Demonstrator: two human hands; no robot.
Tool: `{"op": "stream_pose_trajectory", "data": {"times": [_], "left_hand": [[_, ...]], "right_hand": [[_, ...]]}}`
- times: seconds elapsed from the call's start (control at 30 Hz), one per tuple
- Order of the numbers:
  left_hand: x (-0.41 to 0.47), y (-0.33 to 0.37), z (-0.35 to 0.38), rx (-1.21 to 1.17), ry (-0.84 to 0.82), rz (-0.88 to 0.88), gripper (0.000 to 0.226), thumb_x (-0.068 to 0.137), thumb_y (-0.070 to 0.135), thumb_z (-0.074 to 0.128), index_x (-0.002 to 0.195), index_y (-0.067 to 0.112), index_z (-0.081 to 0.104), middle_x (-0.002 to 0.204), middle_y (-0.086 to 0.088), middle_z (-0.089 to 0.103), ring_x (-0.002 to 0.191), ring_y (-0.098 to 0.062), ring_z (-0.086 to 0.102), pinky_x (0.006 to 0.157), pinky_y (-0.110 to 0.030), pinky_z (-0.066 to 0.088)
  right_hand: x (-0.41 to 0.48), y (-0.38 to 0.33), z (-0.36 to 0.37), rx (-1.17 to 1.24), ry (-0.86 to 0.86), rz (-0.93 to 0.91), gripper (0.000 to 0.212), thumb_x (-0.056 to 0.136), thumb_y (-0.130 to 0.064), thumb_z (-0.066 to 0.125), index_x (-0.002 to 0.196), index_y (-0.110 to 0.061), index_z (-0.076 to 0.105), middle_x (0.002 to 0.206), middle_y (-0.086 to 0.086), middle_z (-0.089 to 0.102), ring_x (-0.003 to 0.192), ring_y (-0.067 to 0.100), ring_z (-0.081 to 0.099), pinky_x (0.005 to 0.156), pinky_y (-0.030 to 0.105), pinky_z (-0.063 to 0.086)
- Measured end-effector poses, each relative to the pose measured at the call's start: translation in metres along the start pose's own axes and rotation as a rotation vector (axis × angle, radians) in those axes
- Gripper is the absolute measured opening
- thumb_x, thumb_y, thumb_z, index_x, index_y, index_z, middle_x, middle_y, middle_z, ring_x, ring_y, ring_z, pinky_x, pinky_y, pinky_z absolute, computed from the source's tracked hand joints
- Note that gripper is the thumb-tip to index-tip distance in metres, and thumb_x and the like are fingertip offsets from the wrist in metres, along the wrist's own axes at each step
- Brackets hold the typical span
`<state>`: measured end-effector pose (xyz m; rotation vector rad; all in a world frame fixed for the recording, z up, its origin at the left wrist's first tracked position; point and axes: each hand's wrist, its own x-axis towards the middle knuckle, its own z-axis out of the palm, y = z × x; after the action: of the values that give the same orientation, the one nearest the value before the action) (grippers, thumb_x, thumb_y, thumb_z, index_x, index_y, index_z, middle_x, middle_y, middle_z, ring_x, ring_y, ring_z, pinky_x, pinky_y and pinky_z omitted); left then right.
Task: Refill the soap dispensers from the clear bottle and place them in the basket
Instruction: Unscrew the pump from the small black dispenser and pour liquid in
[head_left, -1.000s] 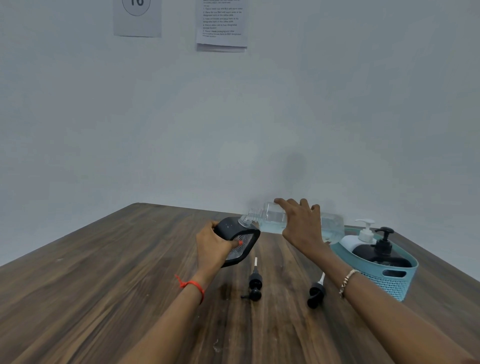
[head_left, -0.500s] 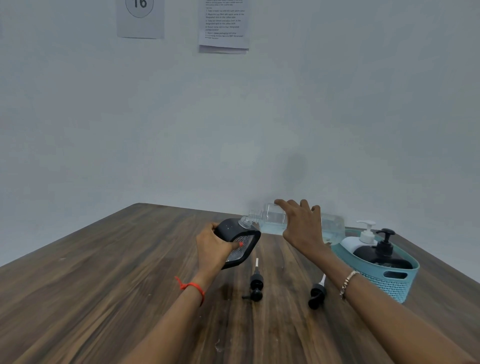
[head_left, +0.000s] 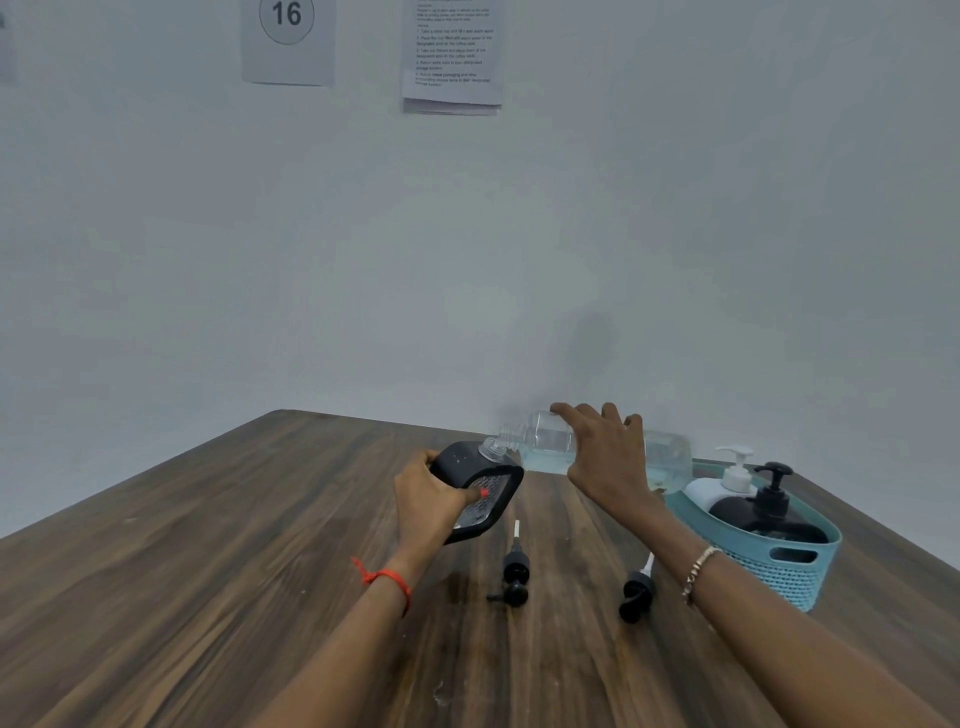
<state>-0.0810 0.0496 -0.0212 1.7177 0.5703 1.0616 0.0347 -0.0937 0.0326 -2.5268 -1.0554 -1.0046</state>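
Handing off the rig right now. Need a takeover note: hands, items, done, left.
Right hand holds the clear bottle near level, neck leftward.
Left hand grips the open dispenser, tilted, mouth at that neck.
A pump and a second pump lie loose on the table.
Done: white dispenser and black dispenser, pumps on, in the basket.
Left: finish the fill, fit a pump, basket it. No further dispenser is in view.

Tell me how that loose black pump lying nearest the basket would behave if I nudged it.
The pump lies on its side with a rounded collar, so it would probably roll or pivot. It looks small and plastic, so it is likely light. Its thin white tube may bend if pressed.
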Motion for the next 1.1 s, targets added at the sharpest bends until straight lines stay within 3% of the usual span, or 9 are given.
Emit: {"op": "stream_pose_trajectory", "data": {"times": [0.63, 1.1], "left_hand": [[0.0002, -0.0030, -0.0011, -0.005, -0.004, -0.016, 0.051, 0.053, 0.007, 0.088, 0.094, 0.007, 0.058, 0.084, -0.002, 0.061, 0.075, -0.016, 0.058, 0.060, -0.017, 0.041], [0.0000, -0.0051, -0.0029, -0.003, -0.003, -0.012, 0.049, 0.054, 0.006, 0.088, 0.090, 0.011, 0.055, 0.081, 0.000, 0.060, 0.074, -0.015, 0.058, 0.056, -0.016, 0.041]], "right_hand": [[-0.0005, -0.0022, -0.0029, -0.008, -0.019, -0.015, 0.071, 0.070, -0.002, 0.054, 0.135, -0.027, 0.041, 0.122, -0.003, 0.058, 0.110, 0.025, 0.048, 0.089, 0.039, 0.031], [0.0003, -0.0056, -0.0028, 0.002, -0.038, -0.024, 0.070, 0.072, -0.003, 0.054, 0.136, -0.026, 0.040, 0.126, -0.001, 0.057, 0.114, 0.026, 0.046, 0.094, 0.042, 0.030]]}}
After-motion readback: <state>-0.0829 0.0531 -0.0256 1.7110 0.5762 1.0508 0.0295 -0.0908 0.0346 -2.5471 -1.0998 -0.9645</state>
